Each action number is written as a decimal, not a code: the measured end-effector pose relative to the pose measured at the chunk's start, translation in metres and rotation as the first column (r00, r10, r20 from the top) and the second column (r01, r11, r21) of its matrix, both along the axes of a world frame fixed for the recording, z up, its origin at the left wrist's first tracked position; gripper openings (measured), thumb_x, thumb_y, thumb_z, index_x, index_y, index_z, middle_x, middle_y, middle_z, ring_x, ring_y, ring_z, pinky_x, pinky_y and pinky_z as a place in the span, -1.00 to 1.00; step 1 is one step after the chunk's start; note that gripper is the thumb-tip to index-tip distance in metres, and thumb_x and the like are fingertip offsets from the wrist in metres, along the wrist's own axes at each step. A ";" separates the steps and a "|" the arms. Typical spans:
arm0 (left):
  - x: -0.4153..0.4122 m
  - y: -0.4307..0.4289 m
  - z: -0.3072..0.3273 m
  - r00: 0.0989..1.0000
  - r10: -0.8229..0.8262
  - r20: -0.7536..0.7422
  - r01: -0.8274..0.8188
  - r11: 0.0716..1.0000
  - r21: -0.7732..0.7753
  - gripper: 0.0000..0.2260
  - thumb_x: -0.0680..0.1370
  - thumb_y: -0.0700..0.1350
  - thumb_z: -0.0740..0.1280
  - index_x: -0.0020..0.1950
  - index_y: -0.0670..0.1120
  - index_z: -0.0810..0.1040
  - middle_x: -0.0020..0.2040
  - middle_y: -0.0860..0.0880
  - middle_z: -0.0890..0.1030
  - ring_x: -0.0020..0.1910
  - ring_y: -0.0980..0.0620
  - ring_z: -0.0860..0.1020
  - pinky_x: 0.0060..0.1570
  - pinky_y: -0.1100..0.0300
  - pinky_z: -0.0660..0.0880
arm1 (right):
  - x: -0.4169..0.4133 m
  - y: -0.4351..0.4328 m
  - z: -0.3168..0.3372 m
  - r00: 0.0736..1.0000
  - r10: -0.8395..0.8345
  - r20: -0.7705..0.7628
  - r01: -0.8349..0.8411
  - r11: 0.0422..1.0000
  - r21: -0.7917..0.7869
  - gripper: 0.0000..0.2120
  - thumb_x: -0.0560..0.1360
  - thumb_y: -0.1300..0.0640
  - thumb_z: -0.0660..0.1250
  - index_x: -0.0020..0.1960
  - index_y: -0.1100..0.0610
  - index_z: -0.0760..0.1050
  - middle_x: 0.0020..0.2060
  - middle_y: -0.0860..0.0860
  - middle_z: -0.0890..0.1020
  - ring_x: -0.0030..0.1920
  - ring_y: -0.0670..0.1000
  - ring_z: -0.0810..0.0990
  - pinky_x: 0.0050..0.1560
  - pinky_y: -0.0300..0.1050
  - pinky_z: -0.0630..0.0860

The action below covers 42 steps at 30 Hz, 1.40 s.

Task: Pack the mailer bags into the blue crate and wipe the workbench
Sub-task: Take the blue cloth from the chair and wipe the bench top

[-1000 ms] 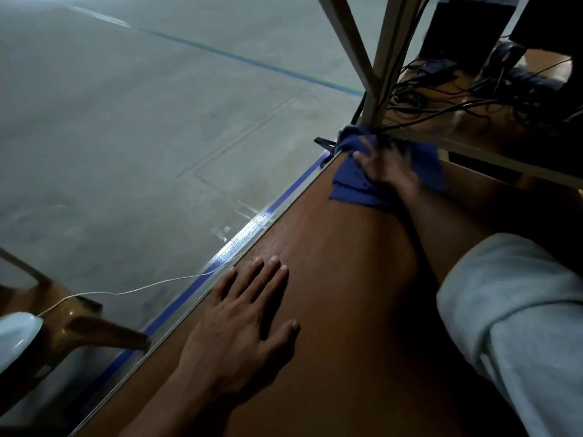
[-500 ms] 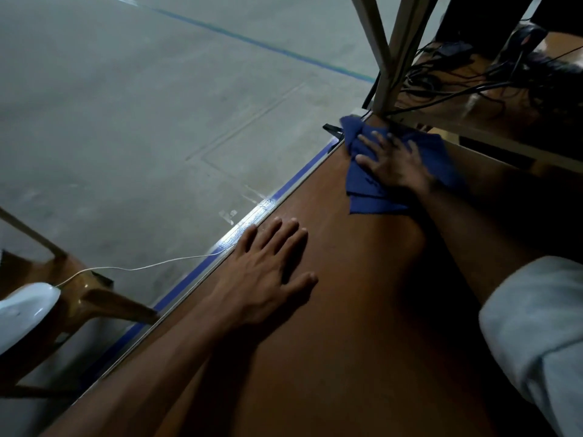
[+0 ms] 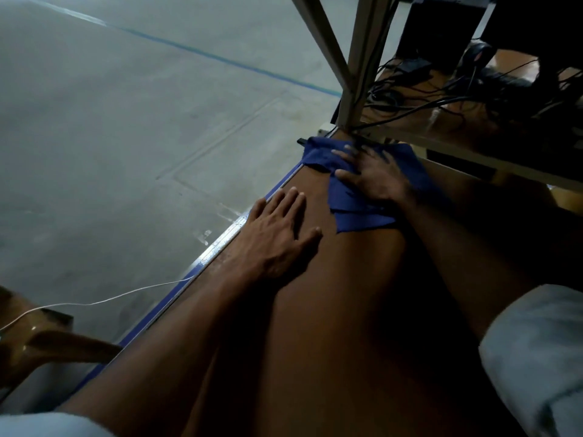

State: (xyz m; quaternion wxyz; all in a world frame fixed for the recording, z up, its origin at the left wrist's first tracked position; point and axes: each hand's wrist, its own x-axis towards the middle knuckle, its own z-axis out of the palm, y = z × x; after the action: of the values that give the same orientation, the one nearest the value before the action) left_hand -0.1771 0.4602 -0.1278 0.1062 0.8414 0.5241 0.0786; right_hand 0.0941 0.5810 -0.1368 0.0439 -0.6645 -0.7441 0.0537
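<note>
A dark blue cloth point(image 3: 356, 206) lies crumpled on the brown workbench point(image 3: 347, 310), at its far left corner. My right hand point(image 3: 375, 176) presses flat on the cloth with fingers spread, fingertips close to the foot of a metal post. My left hand point(image 3: 277, 231) rests palm down on the bare wood beside the bench's left edge, just left of the cloth and apart from it. No mailer bags or blue crate are in view.
A beige metal frame post point(image 3: 359, 67) rises from the bench corner. Behind it a shelf point(image 3: 473, 130) carries tangled black cables and dark devices. Left of the blue-taped bench edge point(image 3: 220, 247) is grey concrete floor. A wooden chair point(image 3: 41, 345) and a white cord point(image 3: 126, 293) sit lower left.
The view has shifted, and my left hand now lies nearer the cloth along the bench edge. My right hand still presses the cloth in the corner, now close to the post.
</note>
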 end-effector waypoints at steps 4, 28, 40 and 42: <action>0.001 -0.001 -0.001 1.000 0.008 0.001 -0.008 0.999 0.048 -0.28 0.59 0.39 -0.08 0.67 0.06 -0.02 0.67 0.08 -0.06 0.63 0.12 -0.12 0.59 0.03 -0.11 | -0.009 0.010 0.000 0.938 -0.339 -0.076 0.343 0.938 0.050 -0.36 0.57 -0.37 -0.10 0.59 -0.16 0.07 0.59 0.03 0.14 0.58 0.19 0.03 0.48 0.38 -0.12; 0.006 -0.004 0.004 0.997 -0.023 -0.074 0.033 0.989 0.142 -0.39 0.60 0.35 -0.02 0.55 0.05 0.24 0.58 -0.04 0.26 0.56 -0.09 0.19 0.50 -0.07 0.16 | 0.104 -0.170 0.001 0.834 -0.552 0.009 0.549 0.827 -0.121 -0.31 0.48 -0.52 -0.22 0.56 -0.36 -0.20 0.61 -0.15 -0.13 0.60 0.22 -0.18 0.50 0.37 -0.25; -0.065 -0.187 0.021 0.994 0.082 -0.071 -0.083 0.997 -0.004 -0.27 0.59 0.42 -0.11 0.66 0.05 0.05 0.66 0.04 0.05 0.63 0.06 -0.04 0.58 -0.02 -0.06 | -0.017 -0.218 -0.011 0.994 -0.107 0.032 0.108 0.993 -0.040 -0.30 0.50 -0.49 -0.33 0.58 -0.30 -0.06 0.62 -0.11 -0.03 0.60 0.20 -0.07 0.49 0.38 -0.15; -0.079 -0.213 0.021 0.990 0.112 -0.088 -0.114 0.993 -0.015 -0.26 0.59 0.42 -0.11 0.67 0.05 -0.05 0.67 0.05 -0.06 0.63 0.11 -0.16 0.59 0.00 -0.15 | -0.055 -0.246 -0.009 0.984 0.172 0.045 -0.173 0.985 -0.002 -0.35 0.48 -0.47 -0.34 0.54 -0.38 -0.18 0.60 -0.20 -0.10 0.59 0.05 -0.15 0.50 0.32 -0.19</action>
State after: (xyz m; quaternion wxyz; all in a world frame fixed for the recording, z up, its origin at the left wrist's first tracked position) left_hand -0.2564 0.2468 -0.1066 0.0870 0.8117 0.5760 0.0423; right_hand 0.0395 0.3350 -0.1460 0.0228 -0.5985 -0.7997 0.0419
